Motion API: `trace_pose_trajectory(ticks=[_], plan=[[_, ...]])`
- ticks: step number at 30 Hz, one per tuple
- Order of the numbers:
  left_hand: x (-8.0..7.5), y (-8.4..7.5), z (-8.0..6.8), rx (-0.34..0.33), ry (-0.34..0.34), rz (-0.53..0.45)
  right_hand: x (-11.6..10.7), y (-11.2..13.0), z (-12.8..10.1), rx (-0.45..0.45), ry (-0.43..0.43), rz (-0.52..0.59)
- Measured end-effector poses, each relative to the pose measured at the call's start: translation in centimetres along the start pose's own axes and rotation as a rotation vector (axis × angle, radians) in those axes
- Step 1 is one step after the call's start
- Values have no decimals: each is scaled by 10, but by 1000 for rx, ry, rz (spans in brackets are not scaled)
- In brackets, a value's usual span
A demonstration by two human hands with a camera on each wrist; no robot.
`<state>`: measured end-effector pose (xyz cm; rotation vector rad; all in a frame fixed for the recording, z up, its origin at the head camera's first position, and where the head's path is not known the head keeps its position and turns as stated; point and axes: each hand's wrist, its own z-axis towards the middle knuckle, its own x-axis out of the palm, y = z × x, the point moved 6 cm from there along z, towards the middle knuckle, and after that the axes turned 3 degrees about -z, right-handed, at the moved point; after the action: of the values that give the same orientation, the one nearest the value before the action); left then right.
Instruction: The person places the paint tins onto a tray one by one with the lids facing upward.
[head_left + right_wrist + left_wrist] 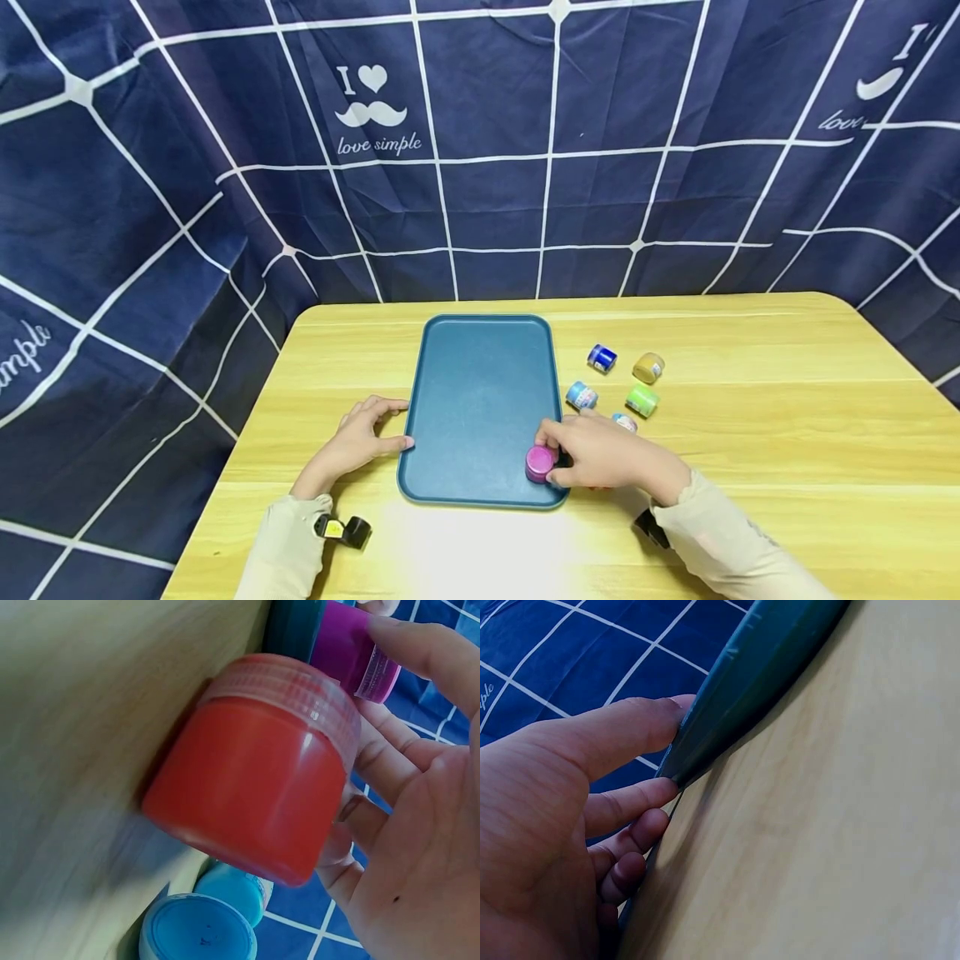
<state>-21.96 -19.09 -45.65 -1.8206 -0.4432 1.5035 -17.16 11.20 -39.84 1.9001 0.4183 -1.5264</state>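
The backdrop cloth [480, 150], dark blue with a white grid, is showing the printed words "I love simple" with a heart and a moustache, once in full at the far left of centre; parts of the same print are showing at the far right and at the left edge. The labels on the small jars are too small to read. One teal tray [480, 400] is lying on the wooden tabletop [750, 433], and one magenta jar [538, 463] is standing upright in its near right corner, a short round pot with a shiny lid. The right hand [600, 454] is closing its fingers round this jar from the right, so that its grip is clamped on the jar. In the right wrist view a red jar [255, 780] is lying on its side under that palm, just beside the tray's edge. Right of the tray five more jars are lying loose: dark blue [602, 358], tan [648, 367], light blue [581, 395], green [642, 400] and one half hidden behind the right hand [625, 422]. The left hand [360, 437] is resting on the tabletop, thumb and fingertips touching the tray's left rim, fingers relaxed and holding nothing.
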Motion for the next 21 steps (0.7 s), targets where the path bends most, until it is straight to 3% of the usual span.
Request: trace_pose_trajectory(ticks=[11, 21], plan=[[0, 1, 0, -7, 5, -4, 1, -1, 0, 46, 19, -11], [0, -1, -1, 1, 6, -9, -1, 1, -2, 33, 10, -4]])
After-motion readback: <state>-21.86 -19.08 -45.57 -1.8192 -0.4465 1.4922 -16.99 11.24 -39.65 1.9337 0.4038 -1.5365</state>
